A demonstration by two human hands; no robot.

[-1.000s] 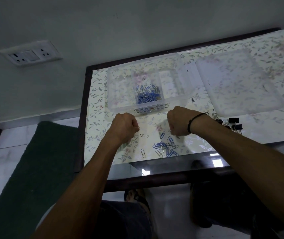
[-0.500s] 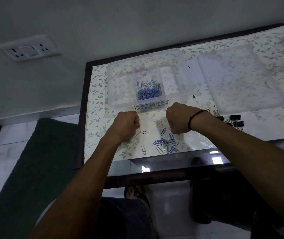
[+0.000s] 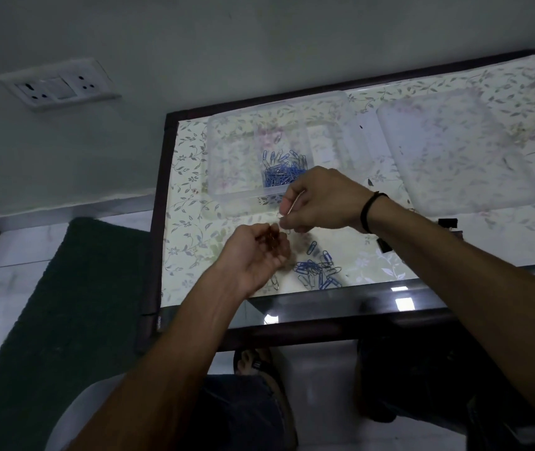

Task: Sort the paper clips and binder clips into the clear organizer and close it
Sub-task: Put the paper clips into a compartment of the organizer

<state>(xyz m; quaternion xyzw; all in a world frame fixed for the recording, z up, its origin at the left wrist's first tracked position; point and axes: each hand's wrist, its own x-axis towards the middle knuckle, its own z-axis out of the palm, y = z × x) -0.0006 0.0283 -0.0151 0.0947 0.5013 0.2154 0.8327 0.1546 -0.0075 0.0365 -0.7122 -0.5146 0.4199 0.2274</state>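
Above the table point(image 3: 454, 255), both hands point(image 3: 292, 229) pinch clips.

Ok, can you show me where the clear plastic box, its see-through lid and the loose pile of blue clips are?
clear plastic organizer box point(image 3: 227, 164), head view, bare left compartment.
frosted see-through lid point(image 3: 454, 151), head view, middle of its flat top.
loose pile of blue paper clips point(image 3: 316, 271), head view, heart of the heap.

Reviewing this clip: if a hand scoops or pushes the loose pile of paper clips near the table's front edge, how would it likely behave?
The pile of paper clips lies tangled, so several would probably lift together. Pushed, the thin wire clips would likely scatter on the glossy table, perhaps off its near edge.
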